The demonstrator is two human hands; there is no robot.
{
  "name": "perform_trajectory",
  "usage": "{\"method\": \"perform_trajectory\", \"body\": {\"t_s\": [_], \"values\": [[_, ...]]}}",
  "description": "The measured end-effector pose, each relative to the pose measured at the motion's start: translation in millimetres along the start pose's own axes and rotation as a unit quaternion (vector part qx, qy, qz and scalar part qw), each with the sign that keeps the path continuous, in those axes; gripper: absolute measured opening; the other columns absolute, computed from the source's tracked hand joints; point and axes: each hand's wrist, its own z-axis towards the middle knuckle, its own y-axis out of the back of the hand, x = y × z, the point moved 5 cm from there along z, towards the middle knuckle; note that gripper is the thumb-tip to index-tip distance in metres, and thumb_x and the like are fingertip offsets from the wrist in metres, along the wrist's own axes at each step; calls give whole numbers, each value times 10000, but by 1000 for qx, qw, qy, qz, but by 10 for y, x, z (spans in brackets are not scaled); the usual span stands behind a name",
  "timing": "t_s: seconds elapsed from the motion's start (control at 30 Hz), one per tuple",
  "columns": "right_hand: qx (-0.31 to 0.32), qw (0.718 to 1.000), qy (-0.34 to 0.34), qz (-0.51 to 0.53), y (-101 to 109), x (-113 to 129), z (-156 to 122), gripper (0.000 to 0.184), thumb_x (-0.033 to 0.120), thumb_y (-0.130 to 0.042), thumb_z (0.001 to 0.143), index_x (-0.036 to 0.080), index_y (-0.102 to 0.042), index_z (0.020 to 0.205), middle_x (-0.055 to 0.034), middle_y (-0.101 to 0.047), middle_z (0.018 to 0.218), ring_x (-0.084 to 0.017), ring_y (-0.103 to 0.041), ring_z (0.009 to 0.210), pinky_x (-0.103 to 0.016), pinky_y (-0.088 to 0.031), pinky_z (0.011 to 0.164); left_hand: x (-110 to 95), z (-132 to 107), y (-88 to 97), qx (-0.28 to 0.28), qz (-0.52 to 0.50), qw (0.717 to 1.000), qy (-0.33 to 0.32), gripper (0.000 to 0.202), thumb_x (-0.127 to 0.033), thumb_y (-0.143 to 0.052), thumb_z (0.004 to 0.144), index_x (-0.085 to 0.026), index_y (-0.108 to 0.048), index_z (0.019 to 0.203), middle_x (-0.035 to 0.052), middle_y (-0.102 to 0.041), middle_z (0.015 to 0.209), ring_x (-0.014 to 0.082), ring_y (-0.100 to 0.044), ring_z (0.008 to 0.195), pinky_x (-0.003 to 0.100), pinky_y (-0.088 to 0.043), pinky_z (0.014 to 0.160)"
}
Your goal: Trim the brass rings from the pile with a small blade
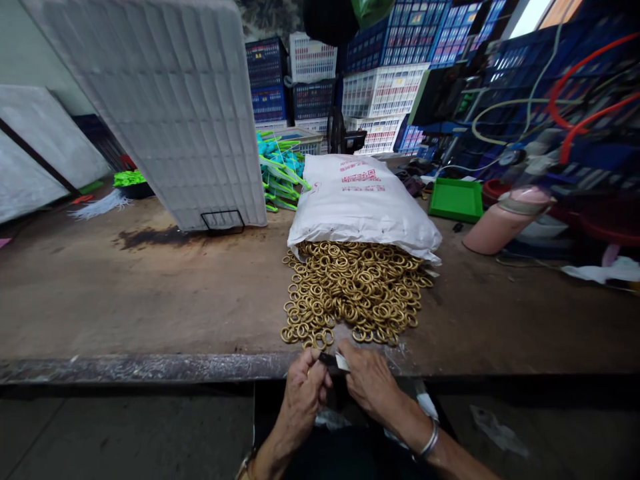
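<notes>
A heap of brass-coloured rings [350, 293] spills from the open mouth of a white sack [363, 200] onto a worn brown workbench [150, 293]. Just below the bench's front edge, my left hand [305, 393] and my right hand [370, 383] meet over my lap. Both are pinched on a small black and white part [334, 361] held between them. I cannot make out what the part is. A metal bangle sits on my right wrist. A clear plastic bag [425, 403] lies under my right forearm.
A tall white ribbed panel [170, 100] leans at the back left. Green and blue plastic pieces [280, 170] lie behind the sack. A green tray [456, 199], a pink cylinder [503, 223], hoses and stacked crates [380, 93] fill the back right.
</notes>
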Motion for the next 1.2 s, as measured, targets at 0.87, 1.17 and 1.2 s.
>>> {"method": "perform_trajectory", "body": {"t_s": [0.87, 1.17, 1.2], "values": [[-89, 991, -83, 56, 72, -66, 373, 102, 169, -414, 774, 170, -494, 838, -28, -579, 642, -140, -533, 585, -230, -256, 527, 44, -64, 156, 7, -243, 970, 21, 191, -298, -564, 751, -117, -538, 697, 41, -537, 732, 107, -512, 596, 160, -356, 376], [-106, 881, -82, 453, 81, 71, 172, 172, 353, -402, 777, 200, -435, 707, 62, -424, 525, -101, -412, 501, -209, -336, 515, 72, 45, 21, -57, -136, 988, -45, 355, -392, -634, 687, -166, -509, 930, -41, -495, 570, 69, -426, 441, 145, -331, 338], [-102, 874, -82, 468, 69, 87, 157, 175, 362, -416, 770, 199, -437, 711, 65, -419, 522, -100, -409, 500, -209, -339, 517, 74, 55, 15, -62, -123, 989, -51, 338, -405, -624, 692, -162, -516, 903, -52, -473, 536, 56, -389, 407, 142, -312, 333]]}}
